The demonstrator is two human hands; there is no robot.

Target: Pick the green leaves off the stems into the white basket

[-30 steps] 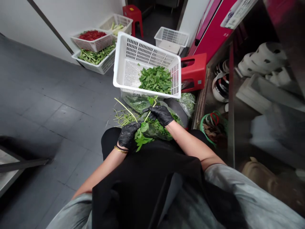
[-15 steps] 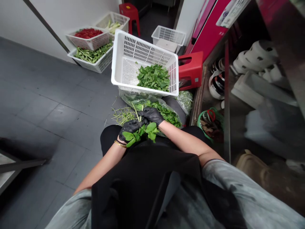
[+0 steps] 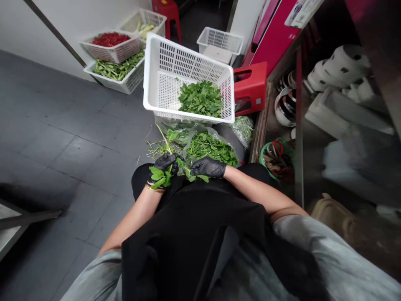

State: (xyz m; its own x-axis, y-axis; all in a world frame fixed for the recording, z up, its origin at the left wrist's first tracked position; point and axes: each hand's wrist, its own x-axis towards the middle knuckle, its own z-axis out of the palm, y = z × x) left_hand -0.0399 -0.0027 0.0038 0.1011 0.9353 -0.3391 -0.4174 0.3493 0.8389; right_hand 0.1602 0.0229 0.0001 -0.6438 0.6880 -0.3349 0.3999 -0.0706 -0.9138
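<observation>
Both bare forearms angle forward and inward over the black cloth apron, wrists low. The black-gloved left hand curls palm-inward, its grip closed around leafy green sprigs with pale stems, leaves spilling toward the wrist. The black-gloved right hand points left, its grip pinched at the fingertips on a small leafy green piece between both hands.

2 grips, 5 wht bskts, 2 stools.
</observation>
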